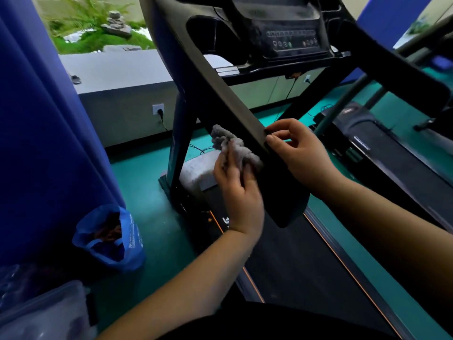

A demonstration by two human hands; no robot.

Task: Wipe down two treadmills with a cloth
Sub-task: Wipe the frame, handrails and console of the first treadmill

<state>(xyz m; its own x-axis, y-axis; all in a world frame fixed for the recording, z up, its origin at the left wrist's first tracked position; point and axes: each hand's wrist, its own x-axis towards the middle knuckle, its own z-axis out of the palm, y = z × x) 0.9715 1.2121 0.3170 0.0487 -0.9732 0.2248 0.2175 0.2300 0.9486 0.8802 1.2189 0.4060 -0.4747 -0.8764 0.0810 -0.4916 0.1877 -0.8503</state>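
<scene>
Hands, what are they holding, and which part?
The left hand grips the grey cloth by its bunched lower end, against the black handrail. The right hand pinches that handrail's edge.

both bare forearms reach forward and up, the left from the lower left of the view, the right from the right edge. the left hand (239, 192) shows its back, fingers curled round a grey cloth (228, 139) and pressing it against the handrail (215, 99). the right hand (302, 155), just beside it, pinches the handrail's edge between thumb and curled forefinger
</scene>
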